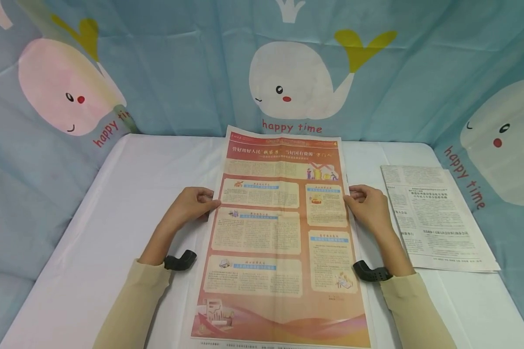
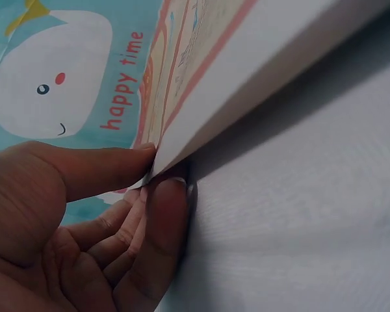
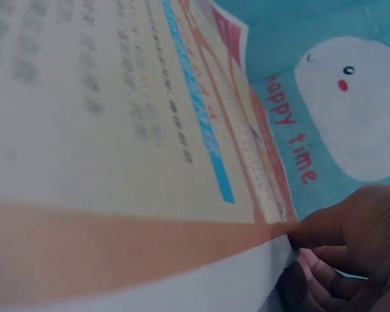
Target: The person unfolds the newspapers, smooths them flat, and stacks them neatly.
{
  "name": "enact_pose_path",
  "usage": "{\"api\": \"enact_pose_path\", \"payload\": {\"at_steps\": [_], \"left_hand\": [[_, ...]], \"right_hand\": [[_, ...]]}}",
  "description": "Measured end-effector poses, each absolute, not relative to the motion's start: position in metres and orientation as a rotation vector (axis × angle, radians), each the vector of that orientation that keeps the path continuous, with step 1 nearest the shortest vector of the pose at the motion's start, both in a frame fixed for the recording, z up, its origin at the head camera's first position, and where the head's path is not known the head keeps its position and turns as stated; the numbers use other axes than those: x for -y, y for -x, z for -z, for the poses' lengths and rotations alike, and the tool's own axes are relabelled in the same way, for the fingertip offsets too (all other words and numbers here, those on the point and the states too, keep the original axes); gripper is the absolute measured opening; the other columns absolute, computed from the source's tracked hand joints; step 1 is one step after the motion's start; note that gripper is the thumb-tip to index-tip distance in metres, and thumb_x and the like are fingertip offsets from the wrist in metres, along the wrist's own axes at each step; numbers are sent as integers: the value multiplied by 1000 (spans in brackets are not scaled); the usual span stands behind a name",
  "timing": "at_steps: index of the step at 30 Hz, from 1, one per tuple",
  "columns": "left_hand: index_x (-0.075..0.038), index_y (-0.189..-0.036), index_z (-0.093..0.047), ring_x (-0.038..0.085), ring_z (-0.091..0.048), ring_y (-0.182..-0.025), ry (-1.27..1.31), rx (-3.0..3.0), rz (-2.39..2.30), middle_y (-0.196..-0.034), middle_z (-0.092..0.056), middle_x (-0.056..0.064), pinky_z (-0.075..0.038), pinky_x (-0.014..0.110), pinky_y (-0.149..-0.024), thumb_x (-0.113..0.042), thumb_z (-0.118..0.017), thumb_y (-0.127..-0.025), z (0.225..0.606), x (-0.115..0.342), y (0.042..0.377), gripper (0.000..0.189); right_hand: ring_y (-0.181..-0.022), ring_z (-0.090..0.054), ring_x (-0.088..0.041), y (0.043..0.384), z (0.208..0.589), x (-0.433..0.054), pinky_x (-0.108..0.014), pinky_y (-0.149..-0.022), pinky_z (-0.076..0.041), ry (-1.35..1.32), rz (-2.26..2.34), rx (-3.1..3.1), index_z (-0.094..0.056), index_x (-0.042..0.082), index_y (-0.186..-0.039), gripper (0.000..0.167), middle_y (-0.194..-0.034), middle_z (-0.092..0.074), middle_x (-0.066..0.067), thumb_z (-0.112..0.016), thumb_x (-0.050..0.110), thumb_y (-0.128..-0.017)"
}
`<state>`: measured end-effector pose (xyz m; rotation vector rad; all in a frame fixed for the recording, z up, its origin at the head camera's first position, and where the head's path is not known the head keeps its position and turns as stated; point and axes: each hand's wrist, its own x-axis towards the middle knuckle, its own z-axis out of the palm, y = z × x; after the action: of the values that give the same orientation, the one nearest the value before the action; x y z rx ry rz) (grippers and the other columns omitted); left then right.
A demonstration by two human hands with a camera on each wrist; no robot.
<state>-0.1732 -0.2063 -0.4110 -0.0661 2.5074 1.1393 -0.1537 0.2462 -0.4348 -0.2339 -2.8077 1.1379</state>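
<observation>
A newspaper (image 1: 284, 242) with an orange-red printed page lies lengthwise in front of me, its far end at the table's back edge. My left hand (image 1: 195, 206) pinches its left edge between thumb and fingers, a bit above mid-length. On the opposite edge my right hand (image 1: 368, 206) pinches the paper at about the same height. In the left wrist view the thumb (image 2: 110, 168) lies on top and a finger is under the sheet, whose edge is lifted off the white cloth. The right wrist view shows the right thumb (image 3: 322, 226) on the paper's margin.
A folded black-and-white newspaper (image 1: 436, 218) lies to the right of my right hand. White cloth covers the table (image 1: 113, 203). Behind and at both sides hangs a blue curtain (image 1: 192, 72) with whale prints. A black band (image 1: 181, 261) sits on my left wrist, another (image 1: 371, 271) on the right.
</observation>
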Motion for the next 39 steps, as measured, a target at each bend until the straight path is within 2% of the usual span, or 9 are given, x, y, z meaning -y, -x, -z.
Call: {"api": "enact_pose_path", "payload": {"at_steps": [4,7,14,21,26,33,39], "left_hand": [[10,-142,-57,15,-70,-75,77,-2489,-1153,-111,-76,23,-57,26,-69,-27,-75,-100,410,206,174,58],[9,-141,-58,15,-71,-79,86,-2467,-1168,-114,-76,24,-59,26,-70,-27,-73,-101,408,207,174,56],[11,-140,-58,15,-72,-84,68,-2408,-1200,-119,-76,25,-61,25,-71,-26,-69,-103,406,209,173,53],[9,-135,-63,15,-70,-79,42,-2404,-1200,-113,-78,22,-61,24,-69,-25,-70,-102,406,210,172,48],[8,-133,-64,17,-68,-80,27,-2402,-1194,-110,-78,21,-61,25,-70,-25,-69,-103,405,212,173,45],[8,-136,-64,17,-68,-81,20,-2360,-1194,-112,-76,21,-62,25,-72,-25,-67,-105,403,216,174,45],[8,-138,-62,15,-66,-77,28,-2317,-1197,-102,-75,15,-60,23,-71,-26,-67,-105,401,221,172,48]], "right_hand": [[-85,-76,-33,154,436,-245,-15,-61,-47,229,-1120,2802,-73,-6,-124,34,-104,-77,-26,-74,13,-96],[-89,-76,-36,153,436,-244,-19,-67,-48,226,-1091,2807,-72,-6,-125,34,-104,-77,-25,-73,13,-96],[-90,-75,-36,153,436,-243,-30,-74,-50,203,-1043,2832,-72,-6,-125,35,-105,-77,-24,-74,12,-95],[-93,-75,-37,151,434,-243,-34,-76,-51,202,-1034,2836,-71,-6,-126,36,-108,-76,-25,-73,13,-96],[-101,-73,-40,150,431,-239,-43,-83,-54,182,-1039,2806,-70,-5,-130,38,-115,-72,-26,-72,14,-98],[-101,-72,-40,148,424,-223,-48,-85,-57,-3,-1130,2765,-71,-3,-129,34,-115,-72,-25,-71,14,-100],[-100,-74,-36,141,419,-194,-53,-88,-61,-164,-1218,2782,-71,-2,-129,33,-113,-74,-22,-71,16,-101]]}}
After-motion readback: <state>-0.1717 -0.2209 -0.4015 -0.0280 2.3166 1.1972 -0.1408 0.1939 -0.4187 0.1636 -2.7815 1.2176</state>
